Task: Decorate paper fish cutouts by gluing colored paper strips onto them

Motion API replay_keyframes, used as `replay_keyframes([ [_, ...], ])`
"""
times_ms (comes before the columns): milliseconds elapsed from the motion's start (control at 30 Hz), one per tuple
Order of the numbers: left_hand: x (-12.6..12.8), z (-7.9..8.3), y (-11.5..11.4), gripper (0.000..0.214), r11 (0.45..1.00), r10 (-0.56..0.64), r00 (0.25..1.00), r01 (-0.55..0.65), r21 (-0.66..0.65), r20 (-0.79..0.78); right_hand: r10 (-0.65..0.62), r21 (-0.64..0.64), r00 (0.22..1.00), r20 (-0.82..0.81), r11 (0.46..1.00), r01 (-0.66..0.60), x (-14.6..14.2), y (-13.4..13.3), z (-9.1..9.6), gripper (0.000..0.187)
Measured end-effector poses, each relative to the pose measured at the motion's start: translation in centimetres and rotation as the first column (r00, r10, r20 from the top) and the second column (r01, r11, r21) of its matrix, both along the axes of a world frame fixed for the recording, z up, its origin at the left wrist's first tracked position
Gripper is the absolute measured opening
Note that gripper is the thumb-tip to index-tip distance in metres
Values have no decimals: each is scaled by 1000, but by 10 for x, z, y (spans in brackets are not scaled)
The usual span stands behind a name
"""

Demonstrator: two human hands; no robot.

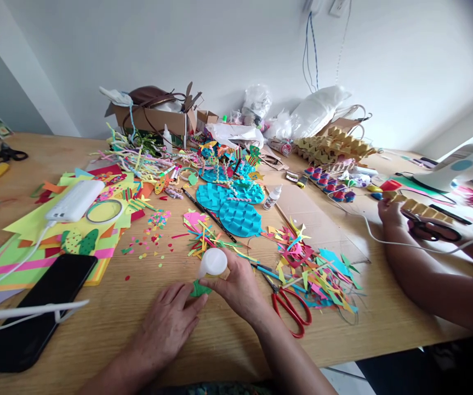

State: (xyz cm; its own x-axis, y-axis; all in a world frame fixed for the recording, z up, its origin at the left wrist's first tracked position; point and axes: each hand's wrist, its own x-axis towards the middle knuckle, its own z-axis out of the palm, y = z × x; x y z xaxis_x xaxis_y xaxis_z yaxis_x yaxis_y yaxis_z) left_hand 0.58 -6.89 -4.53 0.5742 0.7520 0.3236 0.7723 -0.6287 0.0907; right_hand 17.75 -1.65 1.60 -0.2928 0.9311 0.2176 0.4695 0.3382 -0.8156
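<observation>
My right hand (238,288) is closed round a small white glue bottle (212,263), tipped down toward a small green paper piece (198,289) on the wooden table (203,340). My left hand (166,323) lies flat beside it, fingers stretched out, fingertips pressing on the green piece. Red-handled scissors (289,307) lie just right of my right wrist.
A black phone (34,312) and white cables lie at the left with coloured paper sheets (55,241) and a white power bank (75,200). Blue egg-tray pieces (236,214) and paper scraps (318,274) fill the middle. Another person's arms (425,274) work at the right with scissors (433,230).
</observation>
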Motion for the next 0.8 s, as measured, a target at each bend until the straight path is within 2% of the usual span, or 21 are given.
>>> replay_keyframes([
  [167,1,-1,0,32,999,10,1000,-11,38,21,7,15,1000,22,1000,-8,1,0,0,23],
  [333,1,-1,0,36,999,8,1000,-8,36,18,-10,-41,1000,-23,999,9,7,-3,4,24],
  [533,1,-3,-1,31,998,13,1000,-14,57,19,-9,-26,999,32,1000,10,9,-5,3,26],
  [667,1,-3,-1,33,999,15,1000,-15,39,11,-19,-37,1000,-9,999,19,9,-6,3,27],
  [800,0,-4,0,25,997,9,1000,-10,73,12,4,-1,999,40,1000,-4,9,-8,3,25],
])
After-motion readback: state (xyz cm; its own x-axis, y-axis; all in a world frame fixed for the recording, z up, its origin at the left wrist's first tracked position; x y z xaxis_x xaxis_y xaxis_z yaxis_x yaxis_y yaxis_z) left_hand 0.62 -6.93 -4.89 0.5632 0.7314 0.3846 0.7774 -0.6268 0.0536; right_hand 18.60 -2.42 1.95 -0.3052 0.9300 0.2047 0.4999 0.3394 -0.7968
